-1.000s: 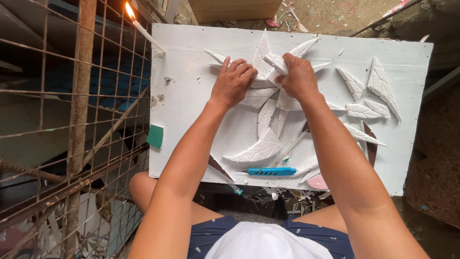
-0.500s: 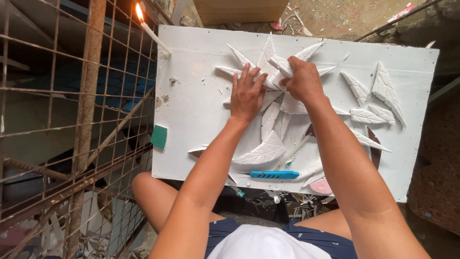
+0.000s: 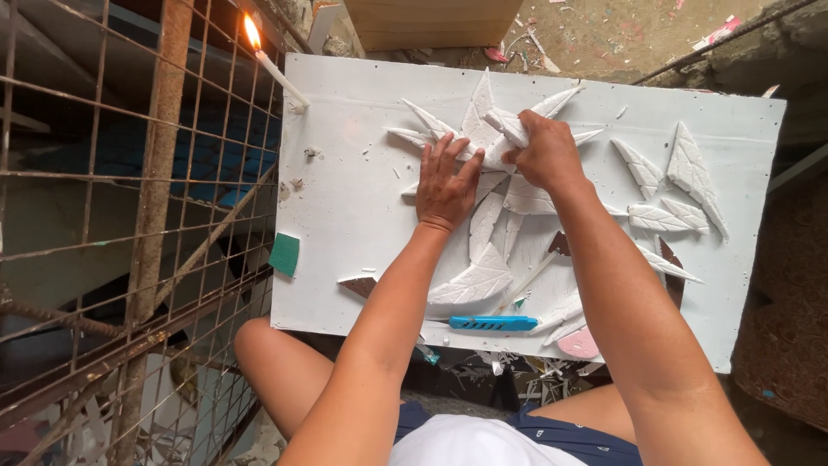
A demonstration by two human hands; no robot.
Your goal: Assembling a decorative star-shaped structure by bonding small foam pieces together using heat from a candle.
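My left hand (image 3: 446, 185) lies flat and open, pressing the cluster of white carved foam leaves (image 3: 483, 155) near the top of the white rectangular board (image 3: 354, 207). My right hand (image 3: 545, 155) is closed around one white foam leaf piece (image 3: 504, 127) above that cluster. A blue utility knife (image 3: 493, 323) rests near the board's lower edge.

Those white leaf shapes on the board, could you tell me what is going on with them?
A person works at a white board on their lap. The left hand presses flat on a cluster of white carved leaves, while the right hand grips one leaf piece at its top. A blue knife lies near the front edge, and a lit candle stands at the corner.
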